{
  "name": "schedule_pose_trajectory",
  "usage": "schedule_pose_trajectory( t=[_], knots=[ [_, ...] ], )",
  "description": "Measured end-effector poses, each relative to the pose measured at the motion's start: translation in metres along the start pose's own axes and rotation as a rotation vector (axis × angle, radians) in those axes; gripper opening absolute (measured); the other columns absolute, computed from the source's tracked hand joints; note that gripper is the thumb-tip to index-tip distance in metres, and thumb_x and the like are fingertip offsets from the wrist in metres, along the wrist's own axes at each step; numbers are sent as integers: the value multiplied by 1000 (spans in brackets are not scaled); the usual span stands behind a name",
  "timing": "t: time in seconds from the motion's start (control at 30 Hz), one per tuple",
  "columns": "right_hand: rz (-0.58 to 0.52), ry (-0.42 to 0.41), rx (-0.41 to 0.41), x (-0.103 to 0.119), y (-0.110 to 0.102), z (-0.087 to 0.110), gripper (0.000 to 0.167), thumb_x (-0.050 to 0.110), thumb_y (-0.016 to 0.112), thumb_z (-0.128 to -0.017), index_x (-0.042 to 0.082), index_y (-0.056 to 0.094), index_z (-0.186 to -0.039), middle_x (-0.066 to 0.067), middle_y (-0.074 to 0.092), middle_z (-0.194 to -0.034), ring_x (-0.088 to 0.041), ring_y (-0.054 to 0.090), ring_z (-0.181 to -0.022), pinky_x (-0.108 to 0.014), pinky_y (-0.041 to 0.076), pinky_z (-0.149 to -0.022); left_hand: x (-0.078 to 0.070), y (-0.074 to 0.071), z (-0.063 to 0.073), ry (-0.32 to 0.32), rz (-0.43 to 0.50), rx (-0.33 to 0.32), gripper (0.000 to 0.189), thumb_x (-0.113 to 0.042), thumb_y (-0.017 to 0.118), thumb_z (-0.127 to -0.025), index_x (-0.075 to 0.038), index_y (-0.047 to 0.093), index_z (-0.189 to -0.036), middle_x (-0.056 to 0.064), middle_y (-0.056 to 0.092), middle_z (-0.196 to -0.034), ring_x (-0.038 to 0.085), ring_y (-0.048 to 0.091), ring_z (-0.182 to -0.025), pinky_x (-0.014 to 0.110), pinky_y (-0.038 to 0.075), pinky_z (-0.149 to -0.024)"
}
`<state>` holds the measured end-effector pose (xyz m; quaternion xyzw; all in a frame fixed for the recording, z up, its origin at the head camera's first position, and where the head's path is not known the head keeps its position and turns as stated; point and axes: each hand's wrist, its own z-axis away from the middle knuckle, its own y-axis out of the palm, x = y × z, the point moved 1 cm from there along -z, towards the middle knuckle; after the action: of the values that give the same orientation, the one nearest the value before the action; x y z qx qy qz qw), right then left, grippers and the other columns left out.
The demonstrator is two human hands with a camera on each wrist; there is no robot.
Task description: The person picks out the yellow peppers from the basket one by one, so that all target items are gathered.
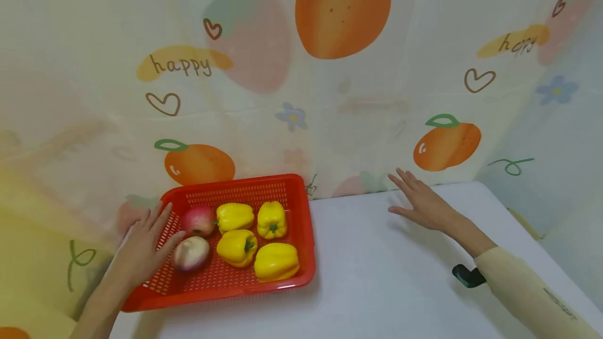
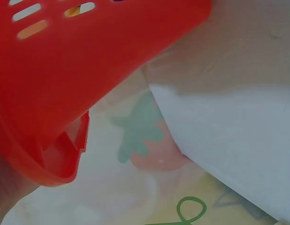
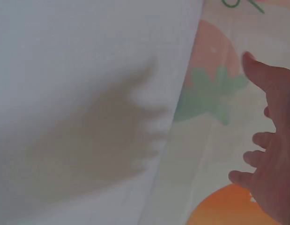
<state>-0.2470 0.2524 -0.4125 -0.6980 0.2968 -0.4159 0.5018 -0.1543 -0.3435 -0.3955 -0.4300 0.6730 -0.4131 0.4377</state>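
Observation:
At the left of the head view stands a red plastic basket (image 1: 308, 224) with perforated sides. Several yellow bell peppers (image 1: 276, 262) lie in its middle and right part. On its left side are a pinkish-red round fruit (image 1: 199, 220) and a round white-and-purple vegetable (image 1: 190, 253). My left hand (image 1: 141, 247) is at the basket's left rim, fingers extended and thumb reaching over the inside. In the left wrist view the basket's wall (image 2: 88, 56) fills the upper left. My right hand (image 1: 424, 203) hovers over the white table with fingers spread, holding nothing; its shadow falls below.
The white table (image 1: 367, 266) reaches back to a fruit-printed curtain (image 1: 339, 93), which also hangs along both sides. A small black object (image 1: 468, 275) lies on the table, partly hidden by the right sleeve (image 1: 523, 286).

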Motion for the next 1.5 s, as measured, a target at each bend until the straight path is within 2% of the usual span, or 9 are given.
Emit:
schedule_pose_trajectory(
  t=[0.27, 0.5, 0.7, 0.77, 0.83, 0.93, 1.1, 1.27, 1.5],
  knots=[
    [-17, -74, -6, 31, -4, -18, 78, 37, 67, -93, 3, 30, -152, -25, 23, -157, -47, 21, -142, -62, 30, -106, 2, -10, 8, 67, 31, -129, 72, -24, 72, -89, 5, 38, -146, 38, 36, -142, 58, 40, -120, 68, 33, -96],
    [-29, -260, -67, 64, -2, -28, 78, 24, 79, -84, 6, 39, -149, -23, 34, -152, -43, 40, -134, -56, 40, -101, 14, -14, 27, -75, 97, -44, 70, -27, 63, -96, 7, 31, -148, 40, 28, -145, 63, 37, -120, 75, 34, -86],
    [-4, -308, -89, 92, 0, -41, 77, 26, 78, -84, 7, 40, -148, -18, 37, -153, -39, 34, -139, -59, 24, -111, 20, -8, 38, -132, 131, -184, 59, -17, 66, -94, 10, 43, -141, 37, 42, -139, 60, 46, -114, 71, 38, -86],
    [1, -317, -90, 101, 1, -47, 74, 27, 76, -86, 8, 41, -149, -17, 36, -153, -38, 33, -140, -59, 22, -112, 20, -6, 40, -144, 173, -231, 56, -12, 68, -92, 9, 47, -138, 36, 49, -133, 56, 53, -109, 51, 50, -88],
    [0, -325, -94, 109, 2, -52, 71, 28, 74, -89, 9, 41, -149, -16, 36, -154, -37, 34, -140, -57, 24, -112, 19, -4, 41, -161, 210, -252, 54, -9, 69, -91, 10, 48, -137, 36, 55, -126, 52, 58, -100, 28, 55, -79],
    [-8, -345, -102, 121, 4, -60, 67, 27, 73, -89, 9, 43, -148, -15, 38, -153, -35, 37, -139, -54, 32, -109, 17, -3, 39, -211, 247, -213, 53, -11, 66, -93, 10, 47, -138, 36, 58, -119, 45, 63, -87, 10, 42, -60],
    [-13, -411, -96, 140, 11, -72, 69, 18, 78, -85, 11, 46, -146, -11, 42, -151, -30, 43, -136, -46, 44, -101, 13, -2, 38, -296, 219, -111, 52, -17, 60, -98, 13, 45, -137, 39, 62, -102, 31, 60, -68, 32, 45, -54],
    [7, -496, -75, 161, 16, -85, 66, 8, 80, -81, 9, 52, -141, -10, 47, -147, -27, 47, -132, -39, 46, -99, 13, 0, 41, -288, 181, -113, 50, -16, 58, -98, 14, 45, -136, 41, 61, -97, 31, 56, -66, 46, 45, -60],
    [-91, -413, 26, 186, 25, -99, 63, 3, 75, -84, 12, 52, -142, -6, 48, -147, -25, 49, -131, -36, 48, -97, 12, 1, 46, -300, 205, -128, 49, -15, 57, -98, 13, 45, -137, 43, 58, -106, 35, 58, -71, 48, 45, -63]
  ],
)
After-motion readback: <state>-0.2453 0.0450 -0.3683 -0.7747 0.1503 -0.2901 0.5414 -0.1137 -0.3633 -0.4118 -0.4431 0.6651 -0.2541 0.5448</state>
